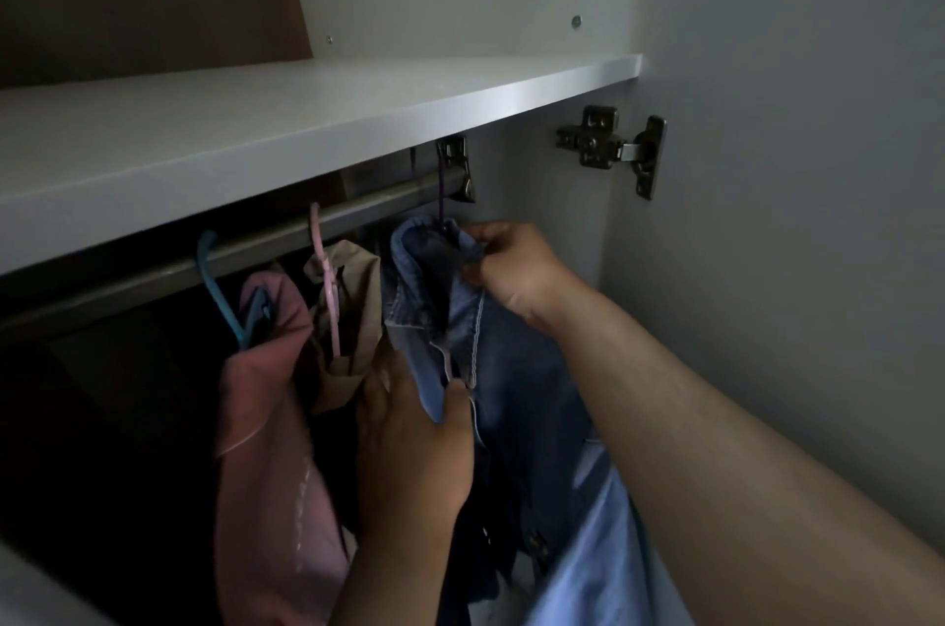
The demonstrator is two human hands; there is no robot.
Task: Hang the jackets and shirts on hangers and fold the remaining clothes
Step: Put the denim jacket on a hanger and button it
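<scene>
1. A blue hanger point(225, 298) is seen hooked over the wardrobe rail point(358, 211) at nine o'clock of the view, with a pink garment point(266, 395) draped from it.
2. Just to its three o'clock side, a pink hanger point(324, 277) is hung on the same rail, carrying a bunched tan garment point(347, 318).
3. The left hand point(409, 436) is raised from six o'clock and clamped on the front edge of the denim jacket point(424, 277).
4. The jacket is suspended near the rail's end bracket. A dark purple hanger hook point(441, 196) is looped over the rail at twelve o'clock of the collar.
5. The right hand point(511, 267), at three o'clock of the collar, is closed in a pinch on the collar fabric. The hands are held apart, one above the other.
6. The hanging step is judged nearly finished for this jacket, with the collar being settled. Next, the fabric would need to be squared on the hanger shoulders and both hands released.
</scene>
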